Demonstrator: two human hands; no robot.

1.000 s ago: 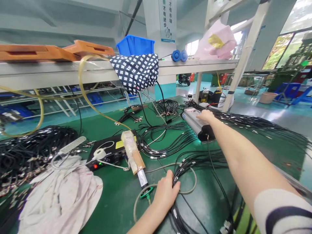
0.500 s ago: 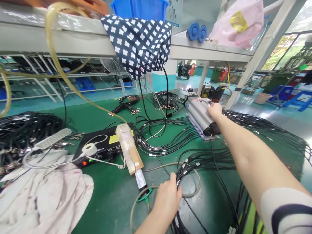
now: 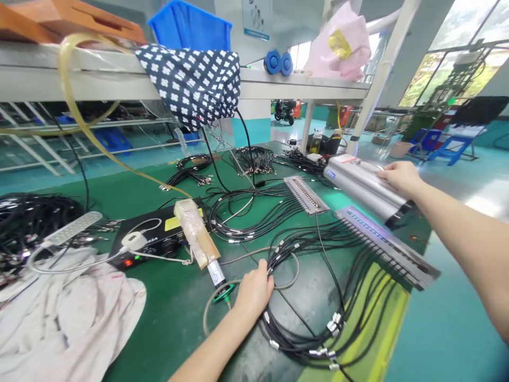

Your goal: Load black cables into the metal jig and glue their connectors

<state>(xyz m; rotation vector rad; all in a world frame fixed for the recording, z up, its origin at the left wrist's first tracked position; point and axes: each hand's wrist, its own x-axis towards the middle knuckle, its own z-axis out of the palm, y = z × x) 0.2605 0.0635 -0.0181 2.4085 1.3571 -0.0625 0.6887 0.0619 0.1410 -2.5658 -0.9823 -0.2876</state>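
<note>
My right hand grips the near end of a long silver lamp bar, which is lifted and held over the bench's right side. Below it lie two ribbed metal holders, a short holder and a longer holder, with black cables running into them. My left hand rests closed on a bundle of black cables near a grey hose loop. A taped dispenser syringe lies on a black control box just left of that hand.
The green bench mat carries coils of black cables, a big cable heap at left, a white cloth and a small white lamp. A shelf above holds a blue bin and dotted cloth.
My right hand has lifted the silver lamp bar off the ribbed holders and carried it to the right, uncovering them. My left hand stays on the cables. The camera has turned right.
</note>
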